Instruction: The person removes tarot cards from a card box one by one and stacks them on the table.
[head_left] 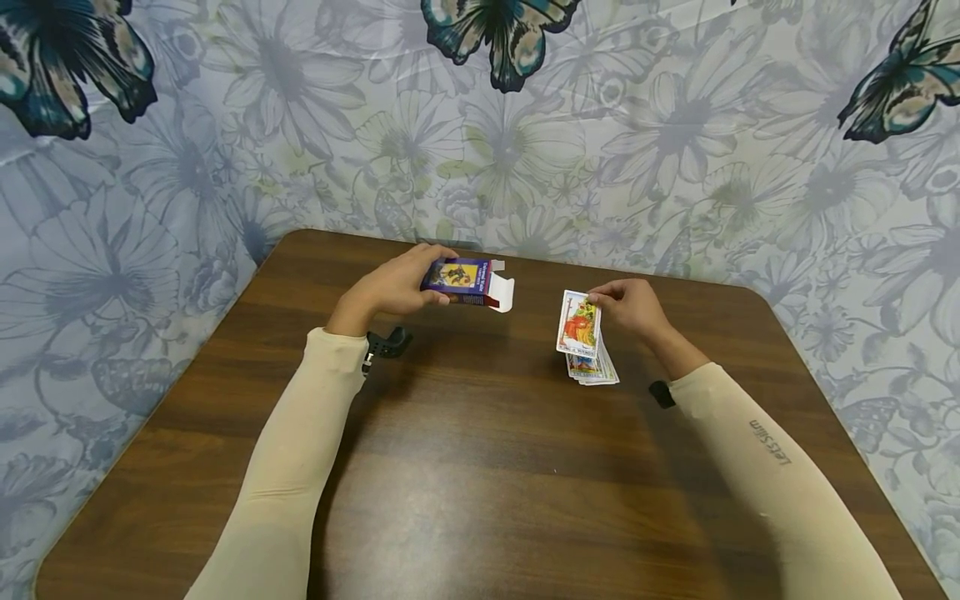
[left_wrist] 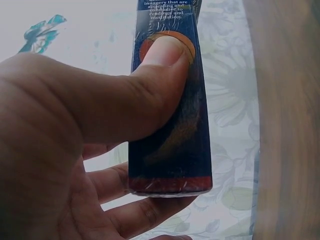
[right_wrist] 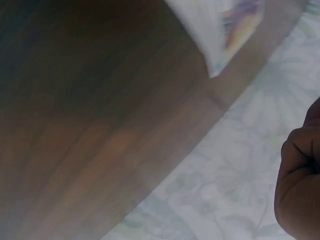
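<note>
Card box (head_left: 467, 282): dark blue, with a yellow picture on the upper face and a red band at one end. It was held above the far left part of the table, lying roughly level. White end flap stood open, facing right. In the left wrist view the thumb pressed on one broad face and the fingers lay under the other; small white print showed near the top.

Cards (head_left: 583, 340): a small, slightly fanned stack, face up, colourful orange-red picture on top. Held tilted at the table's right, well apart from the box.

Left hand (head_left: 393, 285) fingers curled, gripping; right hand (head_left: 628, 307) pinching; forearms extended.
</note>
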